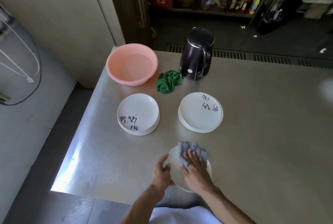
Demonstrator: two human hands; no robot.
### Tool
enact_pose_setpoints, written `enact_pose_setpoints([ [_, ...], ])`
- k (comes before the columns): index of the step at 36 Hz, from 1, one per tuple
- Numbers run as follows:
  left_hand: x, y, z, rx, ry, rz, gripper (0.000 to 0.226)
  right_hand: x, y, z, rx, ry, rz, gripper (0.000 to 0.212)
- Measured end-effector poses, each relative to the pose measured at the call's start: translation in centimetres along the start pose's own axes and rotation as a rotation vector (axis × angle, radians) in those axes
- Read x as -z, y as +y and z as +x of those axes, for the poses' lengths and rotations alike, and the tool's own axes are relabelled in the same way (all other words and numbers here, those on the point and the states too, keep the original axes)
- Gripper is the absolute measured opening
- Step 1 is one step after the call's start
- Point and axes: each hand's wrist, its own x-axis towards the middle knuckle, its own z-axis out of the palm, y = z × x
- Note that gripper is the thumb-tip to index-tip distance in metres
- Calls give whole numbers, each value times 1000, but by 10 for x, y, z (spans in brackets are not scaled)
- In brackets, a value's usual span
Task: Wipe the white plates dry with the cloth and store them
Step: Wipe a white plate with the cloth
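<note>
White plate (175, 168) is being wiped, left hand (161, 171) curling round its rim, right hand (196, 169) pressing cloth (191, 149) flat-fingered; stacking nearer the kettle (196, 56) probably follows.

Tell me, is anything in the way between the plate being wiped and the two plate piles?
No, nothing visible. Only bare table lies between the plate, gripped by the left hand, and the left pile or the right pile. The green cloth, kettle and pink basin sit behind the piles.
</note>
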Motion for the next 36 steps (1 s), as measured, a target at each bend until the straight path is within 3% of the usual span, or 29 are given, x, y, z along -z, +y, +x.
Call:
enact_pose_setpoints([
  [2,1,-1,0,4,61,-56,32,5,-5,4,-147,-18,21,60],
  [5,4,2,5,-6,121,-71,28,10,-19,6,-186,-30,230,60],
  [9,8,5,10,16,100,-24,13,13,-34,-6,56,13,545,51],
  [12,8,1,7,12,16,-20,8,11,-30,-14,262,-68,500,50],
  [14,8,-2,4,21,-39,-42,23,7,-20,-9,188,-73,427,53],
  [16,8,-1,2,35,-64,-35,41,6,-10,-1,3,-49,323,56],
  [19,6,5,-4,31,-112,21,49,8,-7,3,-189,-14,272,57],
  [24,3,7,-8,12,-142,73,35,1,-18,-14,240,-76,353,54],
  [26,5,4,-7,11,-146,70,32,2,-17,-15,291,-104,399,52],
  [29,8,1,-7,-31,-146,38,47,5,-14,-7,148,-114,450,51],
  [31,9,-3,-5,-28,-112,-50,50,8,-11,2,-28,-86,355,54],
  [34,12,-5,3,-30,-34,-120,40,16,-14,13,-217,-29,346,58],
  [36,14,-3,9,-34,17,-88,21,16,-21,13,-187,-21,451,58],
])
